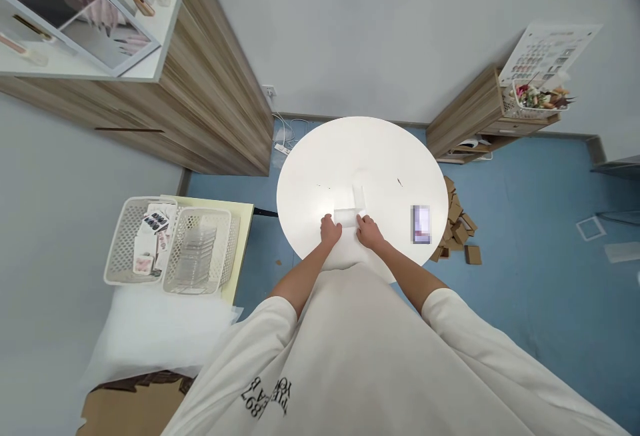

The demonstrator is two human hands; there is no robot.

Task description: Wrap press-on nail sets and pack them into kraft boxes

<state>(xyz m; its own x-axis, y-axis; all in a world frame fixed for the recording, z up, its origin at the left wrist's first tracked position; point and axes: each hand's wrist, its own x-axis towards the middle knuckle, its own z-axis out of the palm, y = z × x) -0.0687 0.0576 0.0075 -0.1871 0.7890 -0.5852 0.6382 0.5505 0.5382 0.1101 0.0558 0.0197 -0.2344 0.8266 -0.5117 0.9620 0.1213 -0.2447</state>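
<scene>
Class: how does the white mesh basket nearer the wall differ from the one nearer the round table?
The basket nearer the wall holds printed cards showing nails, while the basket nearer the round table holds stacked clear plastic pieces. The cards stand up past the rim of their basket, whereas the clear pieces lie lower, inside theirs. Both baskets are white, rectangular and perforated.

Two white mesh baskets (203, 210) on a yellow table (245, 223), cardboard scraps (455, 223) on blue floor (525, 289)
</scene>
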